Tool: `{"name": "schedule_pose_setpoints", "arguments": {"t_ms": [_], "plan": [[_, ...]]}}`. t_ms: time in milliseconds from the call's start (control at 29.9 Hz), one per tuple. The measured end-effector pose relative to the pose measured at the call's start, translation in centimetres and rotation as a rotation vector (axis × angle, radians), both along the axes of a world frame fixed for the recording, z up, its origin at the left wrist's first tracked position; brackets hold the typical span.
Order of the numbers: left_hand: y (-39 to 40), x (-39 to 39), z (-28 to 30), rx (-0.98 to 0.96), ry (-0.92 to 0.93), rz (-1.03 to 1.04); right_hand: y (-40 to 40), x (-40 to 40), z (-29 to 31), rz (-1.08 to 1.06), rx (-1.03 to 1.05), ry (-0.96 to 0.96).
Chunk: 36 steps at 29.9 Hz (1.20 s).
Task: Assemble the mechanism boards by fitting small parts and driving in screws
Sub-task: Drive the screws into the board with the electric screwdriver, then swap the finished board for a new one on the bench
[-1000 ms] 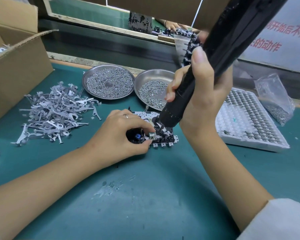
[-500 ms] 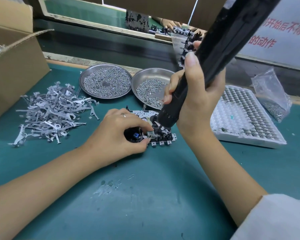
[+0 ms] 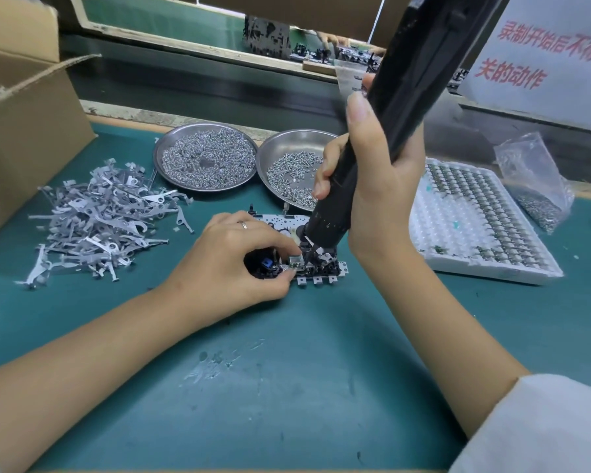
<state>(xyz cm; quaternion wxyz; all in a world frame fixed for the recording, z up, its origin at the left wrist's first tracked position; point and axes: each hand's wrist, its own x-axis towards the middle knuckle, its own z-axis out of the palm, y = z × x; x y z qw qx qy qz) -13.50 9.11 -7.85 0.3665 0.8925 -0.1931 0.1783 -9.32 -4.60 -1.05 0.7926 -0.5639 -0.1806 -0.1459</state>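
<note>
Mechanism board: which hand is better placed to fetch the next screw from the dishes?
Probably the left hand: it only steadies the mechanism board, whereas the right hand grips the electric screwdriver, tip on the board.

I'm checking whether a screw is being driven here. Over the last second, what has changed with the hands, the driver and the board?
Hardly anything has moved. The right hand still grips the electric screwdriver, its tip down on the mechanism board. The left hand still holds the board's left end on the green mat. The slight shift of the whole scene looks like camera movement. Both screw dishes and the metal parts pile lie as before.
</note>
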Motion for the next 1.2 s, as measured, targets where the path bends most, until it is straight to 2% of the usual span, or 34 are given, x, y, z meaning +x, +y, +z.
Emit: {"name": "schedule_pose_setpoints", "arguments": {"t_ms": [134,200,267,301,367,434,501,568,768,902,1002,1135,1202], "plan": [[0.1,0.0,0.0,-0.001,0.006,-0.017,-1.4,0.0,-0.6,-0.016,-0.113,-0.115],[0.0,-0.1,0.3,-0.075,0.034,-0.013,-2.6,-0.3,-1.8,-0.206,-0.159,-0.197],[0.1,0.1,0.5,-0.228,0.053,0.036,-3.5,-1.2,-3.4,-0.443,-0.182,-0.263],[0.3,0.3,0.5,-0.311,0.061,0.080,-3.7,-1.8,-4.3,-0.476,-0.246,-0.285],[0.8,0.9,0.6,-0.433,0.066,0.163,-3.0,-2.9,-5.6,-0.362,-0.563,-0.353],[1.2,1.2,0.5,-0.474,0.029,0.225,-1.5,-3.7,-6.6,-0.177,-1.037,-0.448],[1.4,1.4,0.4,-0.483,0.003,0.265,0.0,-3.9,-7.0,-0.099,-1.467,-0.500],[1.5,1.5,0.2,-0.494,-0.006,0.273,0.5,-4.3,-6.8,-0.103,-1.658,-0.510],[1.6,1.3,0.0,-0.461,-0.018,0.260,-2.5,-8.3,-6.3,-0.075,-1.698,-0.583],[1.6,1.0,-0.3,-0.443,-0.012,0.251,-8.0,-11.2,-6.4,-0.157,-1.624,-0.561],[1.4,0.9,-0.3,-0.415,-0.029,0.227,-13.9,-12.2,-6.3,-0.341,-1.686,-0.495],[1.3,1.0,-0.4,-0.383,-0.052,0.217,-21.2,-11.6,-5.9,-0.773,-1.789,-0.272],[1.1,1.0,-0.4,-0.356,-0.062,0.214,-22.1,-10.9,-5.5,-0.837,-1.748,-0.226]]}}
